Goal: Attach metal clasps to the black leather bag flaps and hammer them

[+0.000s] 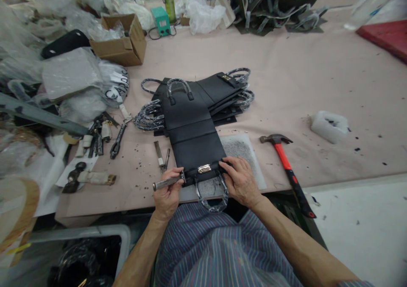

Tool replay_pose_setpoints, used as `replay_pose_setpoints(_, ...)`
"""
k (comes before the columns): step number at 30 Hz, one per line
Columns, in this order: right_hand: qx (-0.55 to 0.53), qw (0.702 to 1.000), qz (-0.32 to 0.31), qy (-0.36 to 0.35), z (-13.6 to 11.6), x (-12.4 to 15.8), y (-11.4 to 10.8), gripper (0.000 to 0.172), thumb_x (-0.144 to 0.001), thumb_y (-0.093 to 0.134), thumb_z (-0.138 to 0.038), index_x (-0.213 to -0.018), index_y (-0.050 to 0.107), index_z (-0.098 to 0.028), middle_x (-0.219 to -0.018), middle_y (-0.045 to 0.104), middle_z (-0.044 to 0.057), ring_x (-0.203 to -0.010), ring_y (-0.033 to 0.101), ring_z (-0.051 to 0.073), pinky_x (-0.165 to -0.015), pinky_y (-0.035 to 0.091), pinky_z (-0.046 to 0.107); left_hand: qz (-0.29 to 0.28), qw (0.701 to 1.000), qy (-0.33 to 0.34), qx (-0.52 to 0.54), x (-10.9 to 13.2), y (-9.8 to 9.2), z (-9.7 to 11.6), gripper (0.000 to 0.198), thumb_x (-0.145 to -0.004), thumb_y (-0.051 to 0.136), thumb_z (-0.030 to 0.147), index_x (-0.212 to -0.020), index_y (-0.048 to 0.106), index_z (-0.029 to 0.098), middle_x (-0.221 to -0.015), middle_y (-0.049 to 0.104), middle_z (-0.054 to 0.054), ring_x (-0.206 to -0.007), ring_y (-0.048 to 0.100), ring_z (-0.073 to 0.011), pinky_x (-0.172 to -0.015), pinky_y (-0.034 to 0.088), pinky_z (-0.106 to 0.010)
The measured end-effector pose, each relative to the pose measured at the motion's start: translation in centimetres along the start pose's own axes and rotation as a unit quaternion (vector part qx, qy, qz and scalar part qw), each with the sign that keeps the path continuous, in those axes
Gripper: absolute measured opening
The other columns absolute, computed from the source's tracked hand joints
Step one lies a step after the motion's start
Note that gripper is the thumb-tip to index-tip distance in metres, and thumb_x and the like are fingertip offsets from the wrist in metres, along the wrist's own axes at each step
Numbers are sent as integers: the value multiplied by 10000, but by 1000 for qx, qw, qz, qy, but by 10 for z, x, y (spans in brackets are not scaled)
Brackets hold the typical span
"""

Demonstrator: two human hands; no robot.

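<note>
A flat black leather bag panel [194, 126] lies lengthwise on the pink table, its near end bearing a small metal clasp [204, 168] and a plastic-wrapped handle [212, 199] hanging over the table edge. My left hand [167, 193] is closed on a thin metal punch tool [165, 183], its tip touching the panel's left near corner. My right hand [241, 181] presses down on the panel's right near corner, fingers bent. The panel end rests on a grey pad [243, 151].
A red-handled hammer [288, 168] lies to the right by the table edge. More black bag panels with wrapped handles [232, 92] are stacked behind. Pliers and small tools [116, 140] lie left, with a cardboard box [122, 39] and a white foam block [329, 126].
</note>
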State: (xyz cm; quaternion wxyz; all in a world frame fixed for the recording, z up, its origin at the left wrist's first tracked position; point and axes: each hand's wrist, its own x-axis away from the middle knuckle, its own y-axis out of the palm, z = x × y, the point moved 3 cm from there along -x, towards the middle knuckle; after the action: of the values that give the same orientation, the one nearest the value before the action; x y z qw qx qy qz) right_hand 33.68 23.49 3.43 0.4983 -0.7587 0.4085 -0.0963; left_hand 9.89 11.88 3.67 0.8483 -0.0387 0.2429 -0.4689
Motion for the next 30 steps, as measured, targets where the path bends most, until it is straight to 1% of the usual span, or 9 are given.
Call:
replay_pose_setpoints(8,0,1000,0,3,0,0,0,404,-924,511,-169,-1314,596,-231,-1316,590,106,-1229,535,291,-1149,335,545,-3,1000,-7,-6,-1,-2,-3,83,-932,641,188,-1011,620,201,-1086,721,-77,-1027,717,-211,-950,580,-427)
replay_pose_setpoints(16,7,1000,-2,1,-1,-1,-1,391,-923,509,-153,-1299,598,-211,-1310,590,115,-1221,530,293,-1155,328,546,-13,1000,17,-10,-3,0,1,109,-921,644,153,-1016,619,201,-1086,716,-77,-1021,715,-207,-928,585,-410)
replay_pose_setpoints(22,4,1000,0,2,0,0,-1,408,-921,509,-159,-1314,599,-225,-1317,590,111,-1226,533,295,-1152,332,552,-52,997,52,-32,-2,-2,1,109,-919,640,162,-1019,635,204,-1110,717,-91,-1060,706,-224,-940,590,-422)
replay_pose_setpoints(25,1,1000,4,1,-1,-1,-1,411,-925,503,-152,-1316,597,-234,-1315,590,107,-1224,535,293,-1152,332,550,-73,995,57,-44,-4,-3,2,95,-918,641,171,-1005,652,207,-1125,719,-94,-1056,706,-224,-948,587,-419)
replay_pose_setpoints(27,2,1000,6,0,-1,-1,-2,402,-929,498,-148,-1310,597,-229,-1312,591,108,-1227,533,293,-1152,332,546,-69,995,46,-47,-5,-2,2,77,-916,645,180,-988,654,208,-1112,720,-91,-1044,708,-223,-946,586,-417)
replay_pose_setpoints(30,4,1000,12,-5,-2,-1,-2,391,-935,493,-153,-1304,599,-223,-1303,595,111,-1225,534,294,-1149,334,545,-29,998,26,-40,-2,-1,2,68,-916,647,177,-976,637,206,-1081,716,-80,-1022,714,-221,-925,591,-413)
